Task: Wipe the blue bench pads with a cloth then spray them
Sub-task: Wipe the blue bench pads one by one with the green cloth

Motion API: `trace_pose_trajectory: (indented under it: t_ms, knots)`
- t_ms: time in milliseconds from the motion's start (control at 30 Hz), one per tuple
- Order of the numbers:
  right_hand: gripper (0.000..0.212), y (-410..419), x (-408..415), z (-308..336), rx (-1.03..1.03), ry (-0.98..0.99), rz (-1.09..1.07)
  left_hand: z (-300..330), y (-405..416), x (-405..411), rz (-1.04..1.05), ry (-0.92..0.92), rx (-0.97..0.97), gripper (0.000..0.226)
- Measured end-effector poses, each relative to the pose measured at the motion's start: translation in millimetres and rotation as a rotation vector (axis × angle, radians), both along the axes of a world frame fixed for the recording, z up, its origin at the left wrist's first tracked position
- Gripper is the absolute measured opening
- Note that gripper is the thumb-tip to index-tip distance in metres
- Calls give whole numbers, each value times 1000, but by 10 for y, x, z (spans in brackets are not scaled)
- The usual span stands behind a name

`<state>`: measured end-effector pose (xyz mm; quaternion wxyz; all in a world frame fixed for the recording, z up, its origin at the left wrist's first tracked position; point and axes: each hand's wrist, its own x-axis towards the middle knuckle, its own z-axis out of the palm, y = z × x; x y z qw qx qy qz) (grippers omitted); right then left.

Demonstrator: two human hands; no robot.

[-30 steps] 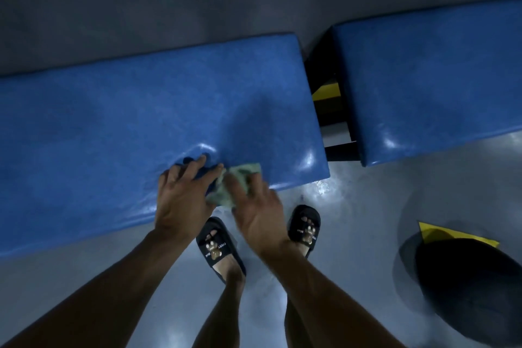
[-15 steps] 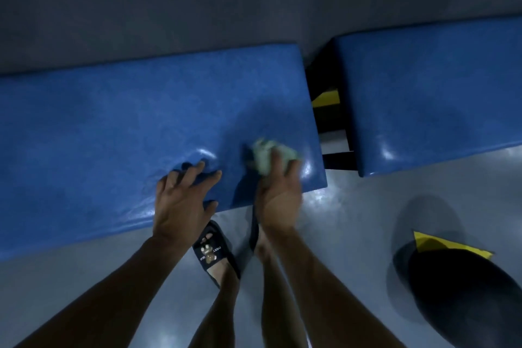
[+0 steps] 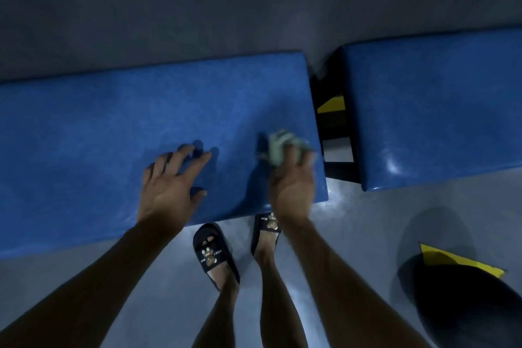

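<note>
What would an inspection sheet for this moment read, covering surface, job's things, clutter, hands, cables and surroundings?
Surface: long blue pad fills the left and middle; a second blue pad lies to the right, with a gap showing black frame and a yellow part.
Job's things: pale green cloth, bunched, on the long pad near its right end; no spray bottle seen.
Clutter: nothing seen on the pads.
Hands: right hand grips the cloth, blurred; left hand rests on the long pad, fingers spread.
Cables: nothing seen.
Surroundings: grey floor; dark round object with a yellow piece at lower right; dark slides on the feet.
</note>
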<state>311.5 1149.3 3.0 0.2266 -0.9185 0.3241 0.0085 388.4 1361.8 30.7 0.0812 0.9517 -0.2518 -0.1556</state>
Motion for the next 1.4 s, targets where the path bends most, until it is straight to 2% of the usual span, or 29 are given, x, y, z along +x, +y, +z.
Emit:
trace_pose_trajectory:
  t_ms: [100, 167, 233, 333, 400, 467, 533, 633, 700, 767, 833, 900, 967, 1033, 1133, 1200, 1233, 1300, 1400]
  knots:
    - [45, 427, -68, 48, -62, -49, 585, -31, -14, 134, -3, 14, 70, 90]
    - [47, 143, -18, 47, -142, -87, 726, -63, -14, 159, -2, 24, 93, 92]
    - [47, -359, 46, -16, -244, -64, 620, -83, -24, 152, 6, 33, 99, 94]
    - [43, -950, 131, -31, -175, 74, 138, -98, -47, 156, 23, 37, 94, 95]
    - [42, -882, 222, -50, -38, 113, -165, -107, -41, 146, 33, 32, 91, 95]
    - [42, -547, 285, -60, -18, 51, -210, -109, -56, 140, 35, 24, 87, 96]
    - [43, -81, 268, -41, -60, -11, 51, -111, -62, 149, 36, 22, 83, 96]
    - [46, 243, 152, -37, -133, -107, 685, -103, -61, 176, 38, 19, 100, 97]
    - [51, -133, 238, -93, -209, -111, 827, -91, -69, 186, 26, 14, 116, 96]
    - [53, -672, 364, -136, -310, -31, 706, -83, -81, 204, 19, 14, 116, 94]
    - [50, -1072, 469, -81, -274, 38, 389, -88, -82, 220, 16, 7, 108, 94]
    - [50, -1078, 551, -63, -192, 75, 94, -88, -82, 202, 21, -1, 110, 94]
    - [52, -780, 586, -89, -120, 63, -22, -83, -100, 170, 34, -1, 102, 94]
    - [52, -362, 547, -110, -126, 20, 150, -72, -121, 179, 43, 24, 103, 93]
    - [51, 61, 372, -138, -190, -128, 717, -74, -105, 216, 53, 38, 134, 91]
    - [50, -184, 440, -146, -246, -201, 915, -73, -100, 203, 54, 37, 133, 92]
    - [50, -417, 531, -135, -306, -183, 925, -69, -106, 201, 52, 37, 132, 93]
    - [52, -907, 730, -123, -382, -68, 738, -68, -118, 208, 44, 37, 132, 94]
    - [52, -1207, 920, -36, -290, 33, 222, -73, -117, 227, 40, 34, 123, 95]
